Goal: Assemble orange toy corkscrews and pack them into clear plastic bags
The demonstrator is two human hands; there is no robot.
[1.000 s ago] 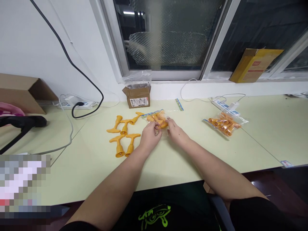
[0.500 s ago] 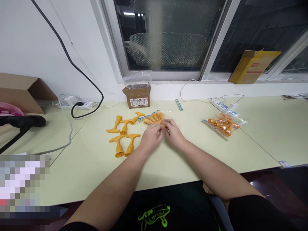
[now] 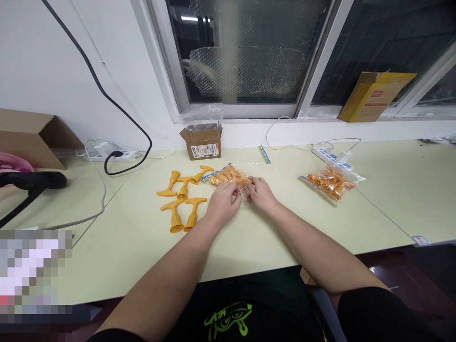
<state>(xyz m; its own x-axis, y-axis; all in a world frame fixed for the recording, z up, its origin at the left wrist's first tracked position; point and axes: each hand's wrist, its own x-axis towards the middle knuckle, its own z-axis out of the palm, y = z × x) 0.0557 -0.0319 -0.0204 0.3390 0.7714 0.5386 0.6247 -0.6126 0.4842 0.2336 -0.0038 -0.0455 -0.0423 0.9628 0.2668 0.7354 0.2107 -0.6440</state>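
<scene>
A clear plastic bag [image 3: 231, 176] with a printed blue-green header lies in front of me, holding several orange-yellow plastic pieces. My left hand [image 3: 224, 200] is closed on the bag's near edge, fingers pinched together. At the bag's right side my right hand [image 3: 261, 194] grips the plastic too, a little apart from the left. Left of the bag, several loose yellow T-handled pieces with flared cup ends, one of them a T-handled piece [image 3: 195, 213] beside my left wrist, rest on the table. The exact grip of the fingertips is partly hidden.
Another bag of orange pieces [image 3: 329, 183] lies to the right, by a white power strip [image 3: 333, 159]. A small cardboard box [image 3: 203, 142] stands at the wall, near a torn printed strip [image 3: 264, 154]. Black cable [image 3: 117, 104] hangs at left above the table [image 3: 278, 247].
My right hand has shifted slightly right, away from the left hand. More of the bag and the orange pieces now shows between them. The loose pieces stay where they were.
</scene>
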